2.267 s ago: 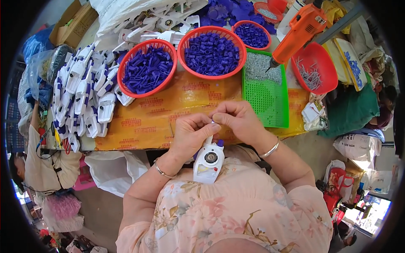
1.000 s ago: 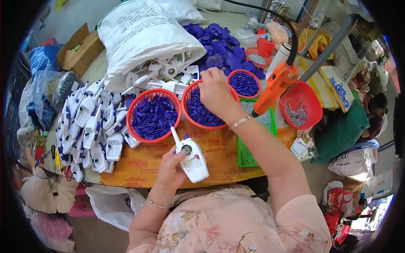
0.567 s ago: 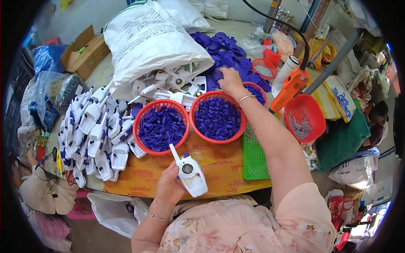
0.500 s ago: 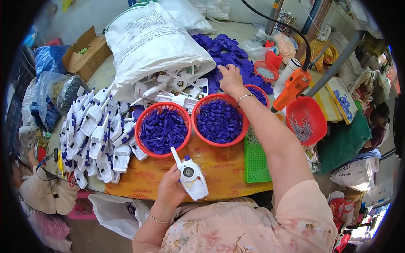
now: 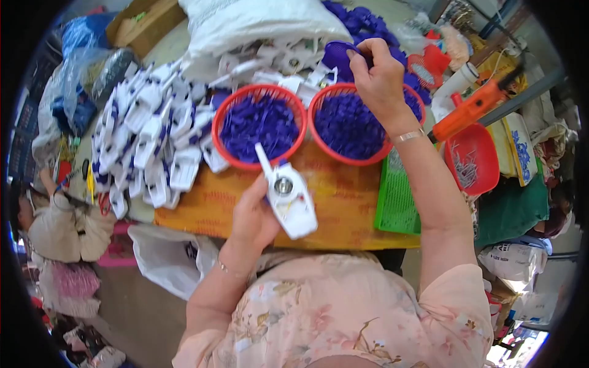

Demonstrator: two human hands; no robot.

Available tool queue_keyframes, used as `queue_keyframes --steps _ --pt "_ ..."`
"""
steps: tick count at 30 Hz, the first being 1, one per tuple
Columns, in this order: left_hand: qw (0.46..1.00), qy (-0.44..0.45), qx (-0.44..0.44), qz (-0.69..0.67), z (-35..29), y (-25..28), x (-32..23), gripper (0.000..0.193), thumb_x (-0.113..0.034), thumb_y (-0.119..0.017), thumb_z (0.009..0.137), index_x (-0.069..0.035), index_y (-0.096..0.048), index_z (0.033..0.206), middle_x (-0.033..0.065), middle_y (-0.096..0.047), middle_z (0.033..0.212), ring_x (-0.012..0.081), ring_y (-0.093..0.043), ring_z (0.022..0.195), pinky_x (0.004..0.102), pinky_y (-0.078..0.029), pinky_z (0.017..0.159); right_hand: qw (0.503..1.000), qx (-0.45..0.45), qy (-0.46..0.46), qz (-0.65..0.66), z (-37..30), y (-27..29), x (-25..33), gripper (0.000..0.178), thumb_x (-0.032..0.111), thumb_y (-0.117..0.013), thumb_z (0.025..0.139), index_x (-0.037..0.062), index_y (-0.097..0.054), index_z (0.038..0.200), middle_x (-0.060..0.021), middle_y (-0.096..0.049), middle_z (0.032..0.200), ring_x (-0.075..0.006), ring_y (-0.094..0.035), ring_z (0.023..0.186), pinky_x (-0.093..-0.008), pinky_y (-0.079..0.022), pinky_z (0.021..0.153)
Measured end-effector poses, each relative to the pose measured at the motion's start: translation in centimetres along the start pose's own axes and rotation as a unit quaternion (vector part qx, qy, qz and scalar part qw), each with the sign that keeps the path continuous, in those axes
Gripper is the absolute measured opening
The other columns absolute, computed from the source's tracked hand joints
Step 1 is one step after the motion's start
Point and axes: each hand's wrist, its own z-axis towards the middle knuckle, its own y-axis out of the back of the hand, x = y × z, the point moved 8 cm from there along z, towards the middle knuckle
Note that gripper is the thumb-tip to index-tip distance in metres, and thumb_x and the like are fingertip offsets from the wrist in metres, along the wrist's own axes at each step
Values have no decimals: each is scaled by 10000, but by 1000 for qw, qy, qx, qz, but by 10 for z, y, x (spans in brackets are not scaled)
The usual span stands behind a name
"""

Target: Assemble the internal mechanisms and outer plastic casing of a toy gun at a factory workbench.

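Observation:
Near the table's front edge, my left hand grips a white toy walkie-talkie shell, its stubby antenna pointing up. A round speaker and thin wires show inside it. My right hand pinches a rounded purple plastic cover above the far side of the right red basket. Small purple parts fill that basket. Beside it, the left red basket holds longer purple pieces. Behind my right hand lies a heap of purple covers.
White-and-purple shells are piled at left. A white sack spills shells behind the baskets. At right are an orange electric screwdriver, a red bowl of screws and a green tray. Another person sits far left.
My right hand has come back from the purple heap with a cover in its fingers. The left hand still holds the shell; the whole view has shifted.

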Motion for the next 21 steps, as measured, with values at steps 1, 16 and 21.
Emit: queue_keyframes --steps 1,16,21 --pt "1000 -15 4 12 2 0 -3 418 -295 -379 977 -6 -458 1268 202 -541 1246 348 -542 1130 513 -422 983 998 12 64 10 -14 3 38 133 75 -644 799 25 -538 861 -176 -599 753 -348 -605 662 -397 -474 558" --pt "996 -82 -4 -46 6 -15 7 357 -195 -395 980 -79 -429 1316 91 -525 1230 230 -502 1151 421 -384 1016 960 240 -44 140 -158 -7 108 370 39 -701 705 14 -503 1017 -240 -513 1182 -370 -546 1071 -378 -455 882" --pt "995 -99 -28 12 1 -21 10 391 -116 -362 956 -69 -364 1344 81 -506 1218 189 -500 1138 353 -389 1000 972 182 -22 145 -155 11 118 529 25 -698 700 -17 -486 1182 -229 -493 1230 -370 -530 1112 -375 -461 920"
